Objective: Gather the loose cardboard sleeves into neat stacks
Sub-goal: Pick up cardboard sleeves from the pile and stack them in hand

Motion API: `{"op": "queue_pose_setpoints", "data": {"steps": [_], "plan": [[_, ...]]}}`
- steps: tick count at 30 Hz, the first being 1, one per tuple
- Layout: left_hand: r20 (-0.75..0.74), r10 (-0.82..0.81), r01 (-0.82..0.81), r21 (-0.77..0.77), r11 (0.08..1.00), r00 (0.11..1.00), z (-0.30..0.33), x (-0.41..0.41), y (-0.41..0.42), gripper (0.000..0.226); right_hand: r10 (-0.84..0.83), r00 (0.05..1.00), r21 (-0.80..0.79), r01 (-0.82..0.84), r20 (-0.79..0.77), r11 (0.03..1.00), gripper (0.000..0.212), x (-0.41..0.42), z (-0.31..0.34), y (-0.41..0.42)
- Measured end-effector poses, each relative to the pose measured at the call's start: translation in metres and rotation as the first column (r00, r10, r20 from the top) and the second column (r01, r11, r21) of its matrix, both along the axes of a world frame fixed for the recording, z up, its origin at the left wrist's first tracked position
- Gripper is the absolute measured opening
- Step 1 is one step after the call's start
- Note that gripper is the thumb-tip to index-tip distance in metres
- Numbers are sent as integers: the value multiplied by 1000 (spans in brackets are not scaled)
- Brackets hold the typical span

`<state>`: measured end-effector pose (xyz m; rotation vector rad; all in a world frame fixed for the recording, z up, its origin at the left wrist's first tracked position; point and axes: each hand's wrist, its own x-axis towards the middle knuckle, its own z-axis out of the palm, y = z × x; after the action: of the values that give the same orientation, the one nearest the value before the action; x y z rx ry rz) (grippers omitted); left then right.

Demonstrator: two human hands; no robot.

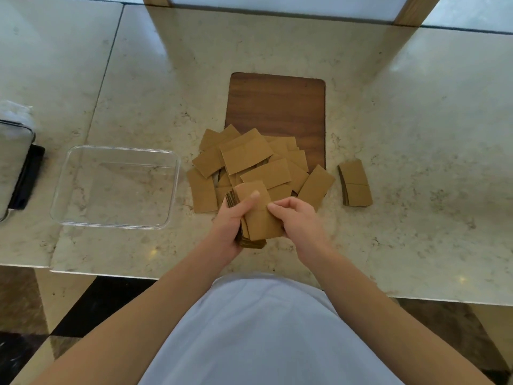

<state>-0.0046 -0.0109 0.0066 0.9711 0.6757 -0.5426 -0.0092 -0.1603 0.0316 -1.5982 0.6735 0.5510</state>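
A loose heap of brown cardboard sleeves (249,158) lies in the middle of the marble counter, partly over a dark wooden board (277,107). My left hand (230,220) grips a thick bundle of sleeves (261,218) from its left side, thumb laid across the top sleeve. My right hand (299,218) holds the bundle's right edge with curled fingers. A small squared stack of sleeves (355,183) rests on the counter to the right of the heap.
A clear plastic tray (63,190) with nothing in it sits left of the heap. At the far left edge stand a metal container (12,151) and a black object (27,179). The counter's front edge (166,275) runs just below my hands.
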Motion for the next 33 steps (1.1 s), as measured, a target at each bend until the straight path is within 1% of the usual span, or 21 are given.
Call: {"op": "queue_pose_setpoints", "data": {"steps": [2, 3, 5, 6, 7, 8, 10, 12, 13, 14, 16, 18, 21, 22, 25, 27, 28, 30, 31, 33], "plan": [[-26, -59, 59, 9, 998, 998, 0, 5, -10, 47, 87, 995, -69, -84, 51, 994, 19, -2, -2, -2], [-31, -65, 65, -6, 998, 997, 0, 7, -13, 47, 127, 989, -129, -116, 75, 985, 23, -2, -3, -6], [-57, -27, 22, -86, 996, 998, 0, 12, -18, 47, 125, 988, -282, -95, 93, 955, 26, 3, -14, -25], [-60, -10, 1, -141, 990, 998, 0, 13, -19, 45, 81, 994, -349, -50, 77, 936, 25, 8, -21, -37], [-61, -4, -7, -187, 982, 998, 0, 13, -19, 46, 18, 999, -402, 4, 51, 916, 28, 12, -29, -47], [-63, -13, 0, -212, 977, 998, -1, 18, -22, 51, -59, 998, -435, 59, 13, 899, 37, 21, -39, -59], [-82, -19, 1, -221, 975, 996, -2, 17, -20, 64, -181, 978, -501, 107, -102, 859, 56, 35, -56, -65], [-95, -2, -17, -200, 980, 995, -4, 15, -17, 64, -266, 942, -599, 94, -205, 795, 74, 48, -66, -55], [-103, -3, -14, -164, 986, 995, -6, 16, -17, 63, -296, 927, -638, 86, -230, 765, 84, 56, -69, -49], [-109, -7, -6, -120, 993, 994, -8, 17, -17, 61, -314, 919, -665, 81, -238, 743, 91, 62, -72, -43], [-112, -11, 4, -61, 998, 994, -10, 18, -16, 57, -346, 909, -691, 97, -231, 716, 97, 69, -75, -35], [-116, -7, 2, -38, 999, 993, -13, 18, -15, 57, -395, 893, -688, 147, -216, 710, 95, 72, -77, -36], [-137, 13, -18, -38, 999, 991, -16, 18, -14, 61, -420, 890, -662, 208, -177, 720, 79, 70, -78, -41], [-141, 16, -21, -39, 999, 990, -17, 18, -15, 61, -401, 904, -637, 221, -150, 738, 69, 66, -78, -42], [-117, 12, -17, -44, 999, 993, -17, 20, -16, 59, -300, 954, -496, 268, 17, 826, 25, 53, -70, -40], [-82, 23, -26, -44, 999, 996, -15, 19, -15, 54, -207, 970, -426, 241, 125, 872, 8, 41, -59, -36], [-71, 37, -40, -41, 998, 997, -14, 19, -14, 52, -156, 974, -395, 211, 166, 894, 5, 35, -53, -33], [-77, 52, -56, -41, 998, 996, -13, 19, -13, 47, -82, 974, -342, 152, 211, 927, 18, 22, -42, -30], [-84, 49, -53, -49, 997, 995, -11, 19, -12, 41, -59, 974, -310, 127, 218, 942, 23, 16, -36, -28], [-82, 15, -20, -58, 998, 996, -9, 17, -12, 27, -19, 970, -258, 84, 244, 963, 23, 7, -24, -26]]}}
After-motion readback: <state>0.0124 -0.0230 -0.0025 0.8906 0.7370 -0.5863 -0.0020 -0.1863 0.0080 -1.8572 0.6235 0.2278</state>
